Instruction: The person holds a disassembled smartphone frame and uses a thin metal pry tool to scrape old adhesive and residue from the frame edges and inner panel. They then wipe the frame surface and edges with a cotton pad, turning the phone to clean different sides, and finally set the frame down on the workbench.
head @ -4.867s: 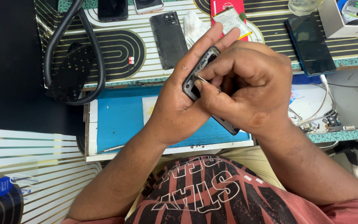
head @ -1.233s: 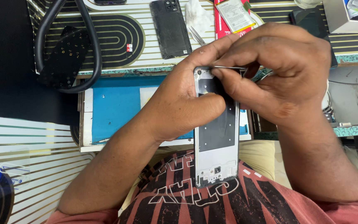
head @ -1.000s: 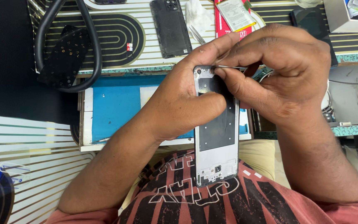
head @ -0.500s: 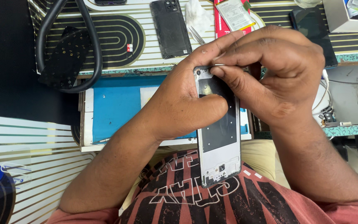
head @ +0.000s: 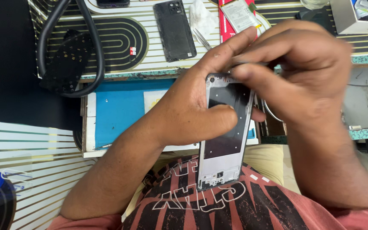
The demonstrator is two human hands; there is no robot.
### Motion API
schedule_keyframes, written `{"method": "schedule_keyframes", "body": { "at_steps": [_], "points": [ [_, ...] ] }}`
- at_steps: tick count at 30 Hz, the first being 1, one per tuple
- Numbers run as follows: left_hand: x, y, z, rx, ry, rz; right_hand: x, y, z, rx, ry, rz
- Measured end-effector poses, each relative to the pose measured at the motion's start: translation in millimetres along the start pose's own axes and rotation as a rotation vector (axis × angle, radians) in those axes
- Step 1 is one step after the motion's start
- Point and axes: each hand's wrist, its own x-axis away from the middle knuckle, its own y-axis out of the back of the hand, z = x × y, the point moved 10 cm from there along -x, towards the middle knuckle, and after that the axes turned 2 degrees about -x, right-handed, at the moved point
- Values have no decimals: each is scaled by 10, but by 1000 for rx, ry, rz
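Observation:
My left hand grips an opened phone frame, silver-edged with a dark inner plate, held upright over my lap with the thumb across its middle. My right hand is at the frame's top edge, fingers pinched on a thin metal tool that is mostly hidden and blurred.
A striped work mat carries a black phone back cover, tweezers, a white tissue, a battery on a red pack and a black cable loop. A blue pad lies below. A white box sits top right.
Since several seconds ago the phone frame has turned upright, showing its inner side. In the last second my right hand shifted slightly along the top edge; the left grip stays.

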Motion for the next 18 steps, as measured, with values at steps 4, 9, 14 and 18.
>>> {"method": "schedule_keyframes", "body": {
  "at_steps": [4,9,14,18],
  "points": [
    [20,-28,-115,72,-71,59,125,241,-237,-268,-63,-155],
    [39,29,-90,148,-95,64,240,333,-466,-323,-134,-228],
    [84,79,-57,169,-102,43,317,332,-560,-324,-185,-270],
    [94,84,-50,192,-96,31,439,351,-740,-273,-321,-300]
  ]
}}
